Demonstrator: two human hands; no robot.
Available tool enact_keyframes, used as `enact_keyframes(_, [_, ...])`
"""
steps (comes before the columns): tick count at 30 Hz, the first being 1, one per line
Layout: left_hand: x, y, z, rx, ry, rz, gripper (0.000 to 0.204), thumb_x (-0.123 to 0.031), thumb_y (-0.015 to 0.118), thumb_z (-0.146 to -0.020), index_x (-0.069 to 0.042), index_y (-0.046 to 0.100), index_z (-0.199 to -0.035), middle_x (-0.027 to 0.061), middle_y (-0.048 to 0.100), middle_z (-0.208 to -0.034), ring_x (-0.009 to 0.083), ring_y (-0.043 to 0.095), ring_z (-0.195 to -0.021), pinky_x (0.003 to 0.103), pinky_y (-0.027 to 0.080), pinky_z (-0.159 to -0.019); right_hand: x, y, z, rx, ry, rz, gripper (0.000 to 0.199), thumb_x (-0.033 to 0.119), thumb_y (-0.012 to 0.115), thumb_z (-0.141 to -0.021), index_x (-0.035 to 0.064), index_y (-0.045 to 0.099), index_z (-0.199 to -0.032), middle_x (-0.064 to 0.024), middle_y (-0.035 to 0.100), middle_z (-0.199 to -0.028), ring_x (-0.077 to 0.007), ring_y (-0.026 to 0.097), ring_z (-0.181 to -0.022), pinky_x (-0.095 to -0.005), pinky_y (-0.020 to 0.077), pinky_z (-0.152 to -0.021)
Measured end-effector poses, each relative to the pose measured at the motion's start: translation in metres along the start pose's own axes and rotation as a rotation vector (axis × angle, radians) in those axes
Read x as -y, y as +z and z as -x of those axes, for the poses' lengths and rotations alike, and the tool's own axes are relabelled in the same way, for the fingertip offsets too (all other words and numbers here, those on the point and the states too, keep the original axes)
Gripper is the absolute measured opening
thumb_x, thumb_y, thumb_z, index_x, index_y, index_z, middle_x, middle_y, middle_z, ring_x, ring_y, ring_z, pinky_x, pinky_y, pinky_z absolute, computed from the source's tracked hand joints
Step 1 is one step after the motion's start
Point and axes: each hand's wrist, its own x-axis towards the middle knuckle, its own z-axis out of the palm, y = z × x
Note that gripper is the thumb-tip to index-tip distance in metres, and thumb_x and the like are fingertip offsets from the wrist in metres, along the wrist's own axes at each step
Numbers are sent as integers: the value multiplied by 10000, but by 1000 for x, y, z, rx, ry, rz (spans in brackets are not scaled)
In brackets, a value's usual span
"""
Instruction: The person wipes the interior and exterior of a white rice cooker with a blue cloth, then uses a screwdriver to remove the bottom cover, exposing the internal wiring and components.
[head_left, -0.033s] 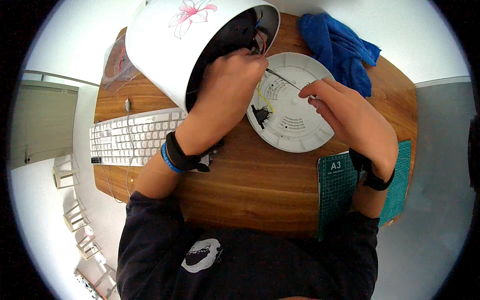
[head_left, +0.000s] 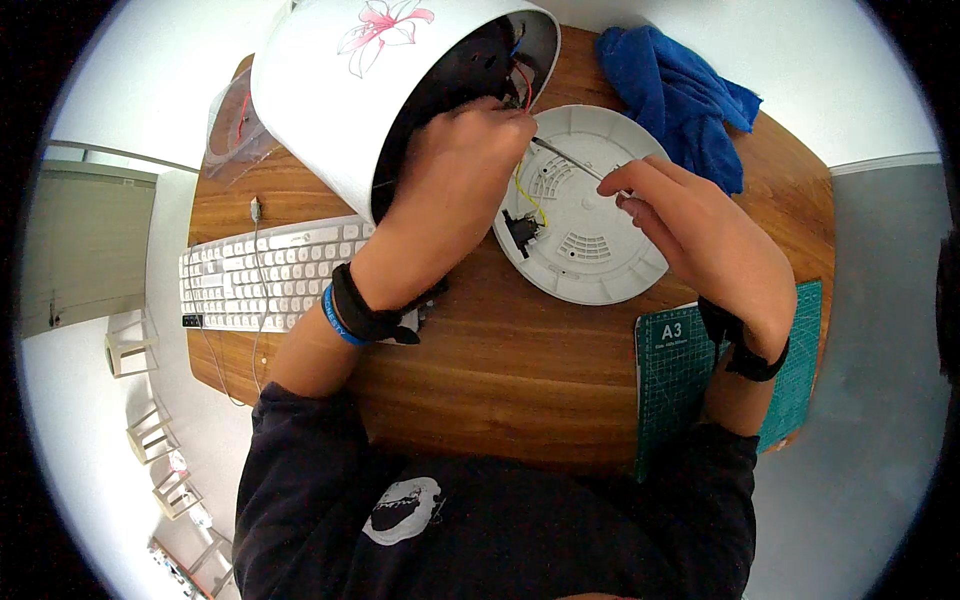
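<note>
Lying on its side on the round wooden table (head_left: 500, 370), the white appliance body (head_left: 350, 110) with a pink flower print points its open dark underside toward the person, and red, blue and yellow wires (head_left: 522, 85) show at its rim. The left hand (head_left: 455, 180) rests at this opening, its fingers curled together and pinching near the wires and the tip of a thin metal tool (head_left: 570, 160). The right hand (head_left: 690, 225) holds the other end of this tool, with thumb and first fingers pressed together around it and the other fingers folded loosely. The tool crosses above a round white base plate (head_left: 590, 250), which lies flat on the table just beside the appliance body; a yellow wire (head_left: 535, 195) runs over it to a small dark part at its left edge. Both wrists carry dark bands, and the left one has also a blue band. Behind the plate, a crumpled blue cloth (head_left: 680, 90) lies near the far edge of the table. On the left, a white keyboard (head_left: 260, 275) sits partly under the left forearm, and a clear plastic bag (head_left: 235, 130) is behind it. On the right, a green cutting mat (head_left: 690, 400) lies under the right forearm.
</note>
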Motion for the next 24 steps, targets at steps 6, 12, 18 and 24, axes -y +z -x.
enact_keyframes(6, [-2,-2,0,39,-43,-23,241,-24,646,-990,-46,797,-1176,211,796,-1156,434,779,-1008,503,639,-849,-1,1,0,14,3,-4,208,114,620,-1109,61,624,-1310,-214,718,-1192,-459,711,-1115,-521,581,-919])
enact_keyframes(12, [-1,-2,1,9,-17,6,235,-31,651,-996,-48,798,-1179,213,795,-1140,435,779,-1000,505,637,-843,-7,2,-1,3,-9,-8,270,59,668,-1087,41,643,-1355,-198,739,-1164,-377,763,-1061,-452,600,-880])
enact_keyframes(18, [-2,-1,-1,22,-23,-18,232,-31,653,-997,-52,799,-1176,210,794,-1122,438,778,-974,514,637,-823,-17,0,-2,-31,18,-25,300,116,697,-1072,27,660,-1356,-238,758,-1151,-437,736,-1076,-512,588,-899])
enact_keyframes(24, [0,1,0,0,-12,-27,221,-30,648,-997,-59,798,-1157,205,790,-1094,439,777,-960,514,639,-805,-19,2,-3,-29,-28,11,269,144,698,-1071,19,690,-1309,-247,757,-1168,-474,719,-1106,-541,588,-926])
